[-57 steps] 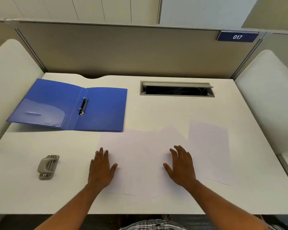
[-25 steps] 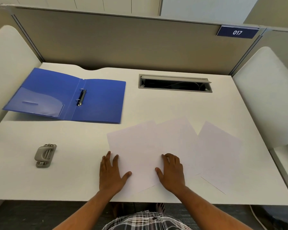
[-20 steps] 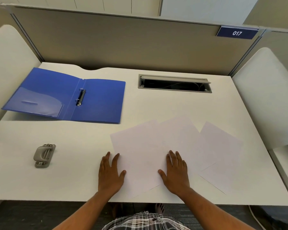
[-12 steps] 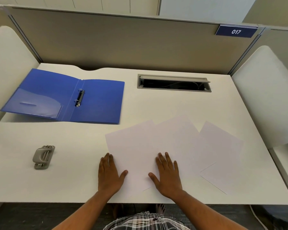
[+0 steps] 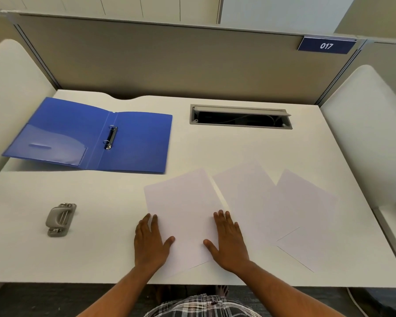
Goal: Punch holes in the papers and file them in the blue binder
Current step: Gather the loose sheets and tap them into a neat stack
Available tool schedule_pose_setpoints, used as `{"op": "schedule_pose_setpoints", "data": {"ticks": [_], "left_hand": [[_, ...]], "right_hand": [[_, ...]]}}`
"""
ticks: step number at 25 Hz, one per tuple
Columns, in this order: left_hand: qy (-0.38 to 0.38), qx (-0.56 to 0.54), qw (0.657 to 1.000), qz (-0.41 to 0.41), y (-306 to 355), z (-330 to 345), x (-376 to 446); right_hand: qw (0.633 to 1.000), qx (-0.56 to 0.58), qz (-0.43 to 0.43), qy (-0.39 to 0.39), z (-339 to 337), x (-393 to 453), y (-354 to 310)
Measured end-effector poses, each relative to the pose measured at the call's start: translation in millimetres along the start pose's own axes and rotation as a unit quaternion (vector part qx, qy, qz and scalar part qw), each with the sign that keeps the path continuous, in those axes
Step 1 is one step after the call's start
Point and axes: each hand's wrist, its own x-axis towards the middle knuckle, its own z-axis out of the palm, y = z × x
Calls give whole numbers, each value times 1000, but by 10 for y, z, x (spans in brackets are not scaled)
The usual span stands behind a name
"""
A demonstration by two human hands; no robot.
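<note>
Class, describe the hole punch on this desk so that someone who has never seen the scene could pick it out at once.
Start at the white desk and find the open blue plastic ring binder at its far left. Come straight toward the near edge: the small grey hole punch lies alone there, left of the person's left hand. It is the only grey, chunky thing among flat white paper sheets.

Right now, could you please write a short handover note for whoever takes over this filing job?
Left hand and right hand lie flat and open on the nearest sheet. Two more sheets fan out to its right, overlapping. The blue binder lies open at the far left of the desk, nothing on its rings. The hole punch sits untouched near the left front. Done: nothing punched or filed. Left: gather the sheets, punch, file.
</note>
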Motion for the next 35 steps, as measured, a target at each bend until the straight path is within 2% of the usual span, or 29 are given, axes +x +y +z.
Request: {"op": "schedule_pose_setpoints", "data": {"ticks": [5, 11, 14, 17, 19, 22, 24, 26, 28, 30, 31, 32, 33, 35], "left_hand": [[6, 4, 1000, 8, -5, -12, 13], [4, 22, 1000, 10, 19, 24, 23], [0, 28, 1000, 3, 34, 36, 22], [-8, 25, 1000, -2, 37, 37, 25], [-15, 14, 1000, 0, 7, 34, 28], [-7, -17, 1000, 1, -31, 0, 28], [12, -46, 999, -17, 14, -38, 33], [41, -100, 993, -39, 106, -58, 70], [30, -237, 969, -69, 234, -119, 152], [-47, -429, 896, -107, 378, -286, 259], [-96, -504, 850, -121, 442, -382, 307], [-130, -544, 819, -127, 493, -467, 349], [-143, -560, 806, -126, 537, -542, 379], [-129, -562, 809, -113, 622, -646, 414]], "right_hand": [[998, 46, 36, 35, -22, 56, -20], [980, 82, 168, 69, -88, 201, -169], [958, 198, 203, 34, -203, 320, -216], [910, 336, 242, 36, -289, 412, -153], [894, 375, 243, 31, -338, 437, -39], [890, 402, 214, -1, -430, 398, 142], [881, 430, 195, 7, -494, 345, 223], [858, 480, 182, 22, -553, 298, 276], [830, 532, 167, 25, -606, 264, 296], [812, 564, 151, 19, -649, 251, 307], [804, 577, 146, 16, -670, 245, 308], [799, 584, 144, 13, -692, 240, 307], [797, 587, 144, 12, -713, 238, 304], [805, 576, 140, 13, -764, 250, 304]]}}
